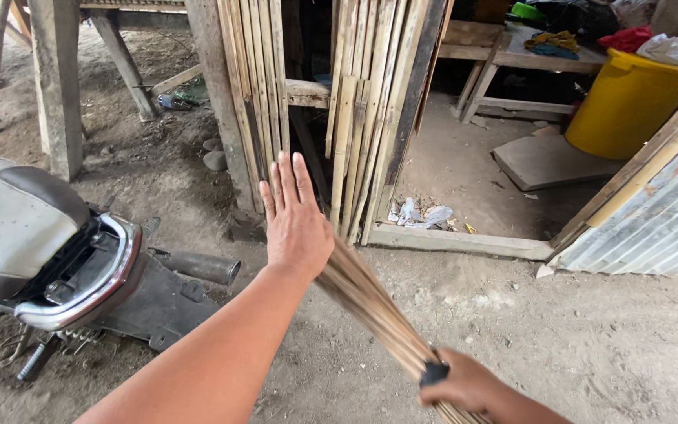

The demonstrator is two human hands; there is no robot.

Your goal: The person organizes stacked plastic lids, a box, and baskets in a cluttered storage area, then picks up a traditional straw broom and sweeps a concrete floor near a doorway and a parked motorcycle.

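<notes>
My right hand [464,385] grips the base of a stick broom [370,302] at a black band, low in the head view. The bundle of thin tan sticks slants up and left. My left hand [296,216] is raised flat, fingers straight and together, its palm against the broom's tips. Both hands are in front of a bamboo slat wall [355,118].
The rear of a motorbike [56,259] with a grey seat stands at the left on the dirt ground. A yellow bin [629,106] and a wooden bench [504,55] with cloths are at the back right. Corrugated metal sheet [653,220] leans at the right. Litter [421,213] lies by the doorway sill.
</notes>
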